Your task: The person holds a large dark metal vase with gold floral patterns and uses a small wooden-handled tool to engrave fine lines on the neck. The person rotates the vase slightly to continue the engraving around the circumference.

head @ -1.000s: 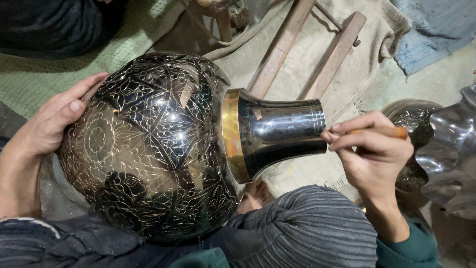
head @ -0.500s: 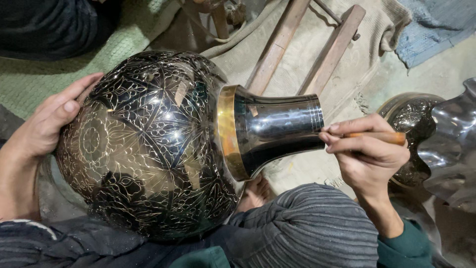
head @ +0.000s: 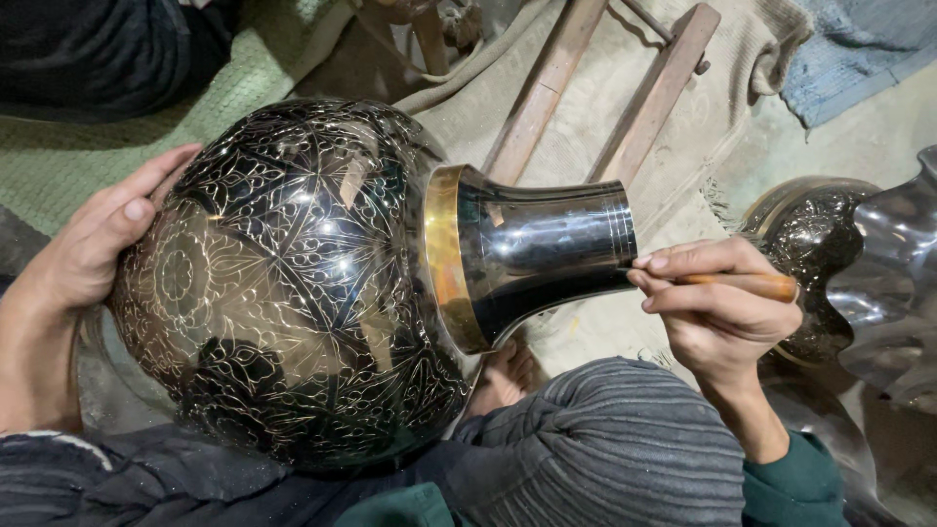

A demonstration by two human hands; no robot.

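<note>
A large round black vase with fine gold engraved patterns lies on its side across my lap. Its neck is plain glossy black with a gold band and points to the right. My left hand rests flat against the vase's round body on the left side. My right hand grips a thin wooden-handled tool, and the tool's tip touches the rim of the neck.
Another engraved dark metal vessel and a shiny wavy-edged metal piece lie at the right. A wooden frame rests on burlap cloth behind the vase. A green mat lies at the upper left. My bare foot shows under the neck.
The view has shifted slightly. My right hand has edged a little along the neck's rim with the tool. My left hand stays on the vase's body.
</note>
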